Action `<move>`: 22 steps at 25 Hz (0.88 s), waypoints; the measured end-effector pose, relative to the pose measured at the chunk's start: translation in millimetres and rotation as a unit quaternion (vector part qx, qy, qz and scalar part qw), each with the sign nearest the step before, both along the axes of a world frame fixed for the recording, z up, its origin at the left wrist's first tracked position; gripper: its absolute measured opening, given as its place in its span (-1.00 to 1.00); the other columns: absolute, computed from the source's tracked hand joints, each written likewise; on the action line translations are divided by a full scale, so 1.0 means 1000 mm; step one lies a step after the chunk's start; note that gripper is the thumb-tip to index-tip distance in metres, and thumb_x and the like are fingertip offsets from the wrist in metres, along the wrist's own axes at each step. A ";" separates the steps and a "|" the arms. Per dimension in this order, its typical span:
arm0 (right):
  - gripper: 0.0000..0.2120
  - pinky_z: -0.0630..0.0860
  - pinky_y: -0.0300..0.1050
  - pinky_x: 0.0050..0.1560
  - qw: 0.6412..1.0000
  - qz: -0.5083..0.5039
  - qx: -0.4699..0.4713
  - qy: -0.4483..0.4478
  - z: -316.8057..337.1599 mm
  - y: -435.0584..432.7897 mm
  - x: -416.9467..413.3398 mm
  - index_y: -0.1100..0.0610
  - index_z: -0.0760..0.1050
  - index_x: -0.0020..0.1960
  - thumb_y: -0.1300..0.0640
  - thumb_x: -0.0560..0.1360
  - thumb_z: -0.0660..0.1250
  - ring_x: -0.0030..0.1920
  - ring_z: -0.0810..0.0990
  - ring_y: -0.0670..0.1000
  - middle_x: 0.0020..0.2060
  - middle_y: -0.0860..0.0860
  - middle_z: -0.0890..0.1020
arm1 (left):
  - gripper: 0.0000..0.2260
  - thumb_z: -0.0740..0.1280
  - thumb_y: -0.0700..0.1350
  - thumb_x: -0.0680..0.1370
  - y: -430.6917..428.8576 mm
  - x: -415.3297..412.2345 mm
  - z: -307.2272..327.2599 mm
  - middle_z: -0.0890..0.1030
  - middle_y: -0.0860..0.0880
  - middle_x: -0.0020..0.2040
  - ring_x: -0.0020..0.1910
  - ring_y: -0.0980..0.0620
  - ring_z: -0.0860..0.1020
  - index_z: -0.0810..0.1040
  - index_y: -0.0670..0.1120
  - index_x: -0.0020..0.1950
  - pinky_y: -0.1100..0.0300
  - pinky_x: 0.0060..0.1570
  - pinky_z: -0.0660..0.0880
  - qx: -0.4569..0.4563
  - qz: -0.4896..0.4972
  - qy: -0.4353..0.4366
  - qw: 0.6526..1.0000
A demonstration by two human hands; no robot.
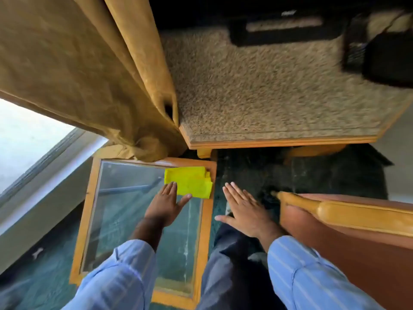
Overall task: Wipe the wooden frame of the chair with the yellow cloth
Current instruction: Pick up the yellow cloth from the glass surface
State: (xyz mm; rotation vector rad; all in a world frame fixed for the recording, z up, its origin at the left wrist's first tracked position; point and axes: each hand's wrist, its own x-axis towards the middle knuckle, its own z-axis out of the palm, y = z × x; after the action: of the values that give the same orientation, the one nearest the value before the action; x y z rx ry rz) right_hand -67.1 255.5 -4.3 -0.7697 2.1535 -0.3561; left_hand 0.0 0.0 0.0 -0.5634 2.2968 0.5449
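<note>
Centre of frame: folded yellow cloth [188,181] lies on the glass table's [206,220] corner. Left hand [166,205] flat, fingertips touching its edge, not gripping. Right hand [243,211] spread, empty. Cloth looks soft, light; pinch whole fold. Chair frame [279,143] above.

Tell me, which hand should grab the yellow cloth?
The left hand. Its fingers already touch the edge of the yellow cloth lying on the corner of the glass table. The right hand hangs open beside the table, farther from the cloth.
</note>
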 end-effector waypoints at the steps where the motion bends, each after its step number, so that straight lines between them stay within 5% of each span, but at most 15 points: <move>1: -0.04 -0.04 0.06 0.67 0.999 -0.015 0.008 -0.028 -0.023 -0.011 -0.003 0.13 -0.16 0.68 -0.46 0.56 0.04 0.70 -0.18 0.00 0.70 0.01 -0.12 | -0.18 0.16 0.32 0.61 -0.008 -0.002 -0.023 0.25 -0.26 0.64 0.63 -0.19 0.23 0.19 -0.28 0.62 0.00 0.58 0.18 0.010 0.043 -0.018 0.999; 4: -0.17 0.31 0.05 0.51 0.987 -0.089 0.068 -0.116 -0.089 -0.048 -0.010 0.21 0.17 0.62 -0.34 0.59 0.21 0.64 0.22 0.14 0.61 0.19 0.29 | -0.43 0.32 0.14 0.63 -0.031 -0.014 -0.087 0.52 -0.38 0.40 0.38 -0.32 0.50 0.46 -0.32 0.39 -0.06 0.30 0.42 -0.004 0.152 -0.022 0.988; 6: -0.53 0.49 -0.03 -0.02 0.950 -0.229 0.080 -0.197 -0.119 -0.076 -0.005 0.18 0.59 0.13 -0.25 0.58 0.33 0.19 0.62 0.22 0.08 0.22 0.67 | -0.47 0.36 0.09 0.62 -0.043 -0.016 -0.115 0.53 -0.41 0.35 0.37 -0.36 0.49 0.48 -0.36 0.32 -0.09 0.30 0.40 -0.029 0.201 0.002 0.979; 8: -0.60 0.48 -0.04 -0.14 0.879 -0.369 0.054 -0.296 -0.149 -0.100 0.003 0.06 0.47 -0.28 -0.22 0.55 0.39 -0.09 0.58 0.15 -0.27 0.10 0.57 | -0.46 0.36 0.08 0.62 -0.052 -0.014 -0.140 0.52 -0.42 0.35 0.37 -0.37 0.48 0.46 -0.37 0.34 -0.12 0.31 0.40 -0.050 0.227 0.007 0.973; 10: -0.63 0.62 0.09 0.08 0.798 -0.489 0.028 -0.351 -0.170 -0.119 0.007 0.11 0.57 -0.18 -0.20 0.51 0.44 -0.01 0.64 0.17 -0.15 0.16 0.65 | -0.51 0.36 0.07 0.62 -0.056 -0.013 -0.161 0.56 -0.41 0.30 0.30 -0.37 0.51 0.50 -0.34 0.29 -0.12 0.25 0.43 -0.044 0.233 0.011 0.972; 12: -0.49 0.62 0.19 0.24 0.753 -0.572 0.033 -0.325 -0.185 -0.131 0.013 0.28 0.63 0.13 -0.17 0.49 0.49 0.18 0.69 0.25 0.12 0.26 0.71 | -0.55 0.37 0.05 0.61 -0.056 -0.013 -0.173 0.58 -0.39 0.26 0.27 -0.37 0.51 0.53 -0.33 0.24 -0.12 0.23 0.44 -0.051 0.246 0.022 0.968; 14: -0.47 0.62 0.23 0.23 0.719 -0.623 0.020 -0.306 -0.198 -0.138 0.017 0.27 0.59 0.22 -0.14 0.48 0.51 0.21 0.69 0.26 0.18 0.26 0.70 | -0.62 0.39 0.00 0.60 -0.056 -0.016 -0.185 0.62 -0.37 0.19 0.22 -0.37 0.54 0.56 -0.31 0.18 -0.11 0.17 0.46 -0.077 0.272 0.035 0.959; 18: -0.70 0.62 -0.04 -0.04 0.722 -0.624 -0.029 -0.298 -0.196 -0.132 0.008 0.14 0.67 0.05 -0.02 0.43 0.53 0.02 0.71 0.14 -0.04 0.07 0.76 | -0.84 0.39 -0.15 0.56 -0.055 -0.016 -0.185 0.69 -0.32 -0.01 0.02 -0.35 0.61 0.61 -0.25 -0.01 -0.02 -0.07 0.44 -0.075 0.325 0.053 0.941; 22: -0.88 0.51 -0.16 -0.24 0.705 -0.623 -0.115 -0.318 -0.155 -0.109 -0.009 0.06 0.60 -0.06 0.18 0.43 0.49 -0.11 0.66 0.06 -0.20 -0.06 0.68 | -0.88 0.45 -0.17 0.49 -0.032 0.003 -0.149 0.67 -0.20 -0.10 -0.12 -0.19 0.60 0.64 -0.16 0.00 -0.07 -0.04 0.54 0.005 0.411 0.116 0.904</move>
State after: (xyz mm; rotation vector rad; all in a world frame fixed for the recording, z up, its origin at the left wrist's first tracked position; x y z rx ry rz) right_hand -76.3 146.1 -159.6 0.7858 1.6124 -1.3579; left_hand 3.1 -31.9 -148.7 -1.5557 2.1869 1.0573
